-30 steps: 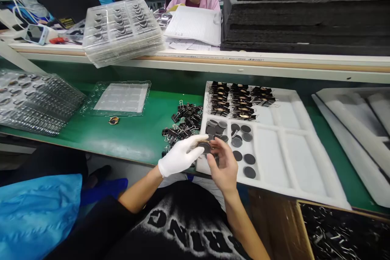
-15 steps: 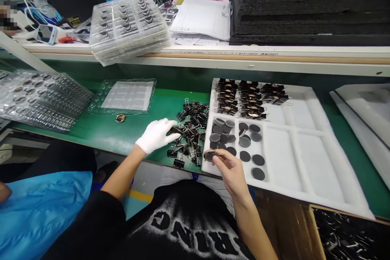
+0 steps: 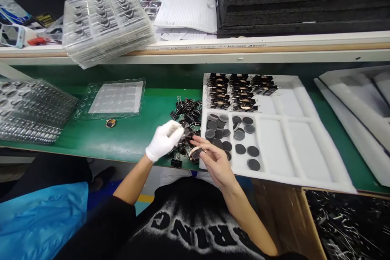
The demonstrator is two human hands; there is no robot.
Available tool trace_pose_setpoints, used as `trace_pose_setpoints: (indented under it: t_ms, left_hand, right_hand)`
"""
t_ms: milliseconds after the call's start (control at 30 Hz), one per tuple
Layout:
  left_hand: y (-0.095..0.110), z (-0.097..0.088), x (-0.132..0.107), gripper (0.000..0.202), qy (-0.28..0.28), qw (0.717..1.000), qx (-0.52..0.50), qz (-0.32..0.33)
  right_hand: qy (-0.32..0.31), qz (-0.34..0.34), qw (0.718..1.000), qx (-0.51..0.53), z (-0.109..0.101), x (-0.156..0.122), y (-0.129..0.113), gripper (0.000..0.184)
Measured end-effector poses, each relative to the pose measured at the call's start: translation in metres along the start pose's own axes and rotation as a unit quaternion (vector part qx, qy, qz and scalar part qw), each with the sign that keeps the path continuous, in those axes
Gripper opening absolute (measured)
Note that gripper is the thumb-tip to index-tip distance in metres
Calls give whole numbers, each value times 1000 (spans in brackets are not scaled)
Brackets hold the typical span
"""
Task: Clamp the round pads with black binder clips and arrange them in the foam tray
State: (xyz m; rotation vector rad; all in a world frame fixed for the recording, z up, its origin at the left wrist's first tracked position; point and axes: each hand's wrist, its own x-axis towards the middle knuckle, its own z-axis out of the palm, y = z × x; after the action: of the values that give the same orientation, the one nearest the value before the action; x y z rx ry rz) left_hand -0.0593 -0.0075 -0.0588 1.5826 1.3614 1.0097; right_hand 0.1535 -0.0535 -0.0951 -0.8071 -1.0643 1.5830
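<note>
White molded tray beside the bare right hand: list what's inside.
In the white molded tray, black binder clips line the far side, and round dark discs lie loose in a near compartment. The right hand and overlapping discs hide part of that compartment's floor.

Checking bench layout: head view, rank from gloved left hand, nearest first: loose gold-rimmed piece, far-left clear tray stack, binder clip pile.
1. Binder clip pile: just right of the left hand.
2. Gold-rimmed piece: left, on the green surface.
3. Clear tray stack: far left edge.
</note>
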Motion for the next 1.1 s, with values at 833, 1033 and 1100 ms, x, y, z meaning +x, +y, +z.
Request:
trace_pose_setpoints:
  t_ms: [833, 1033, 1100]
  left_hand:
    - [18, 14, -8, 37, -74, 973, 190, 108]
    - [22, 23, -12, 38, -55, 991, 87, 87]
    - [19, 25, -14, 39, -43, 993, 82, 77]
  right_hand:
    - [148, 50, 978, 138, 4, 11, -26, 20]
    - [201, 67, 963, 165, 10, 15, -21, 25]
    - [200, 65, 966, 148, 10, 14, -19, 27]
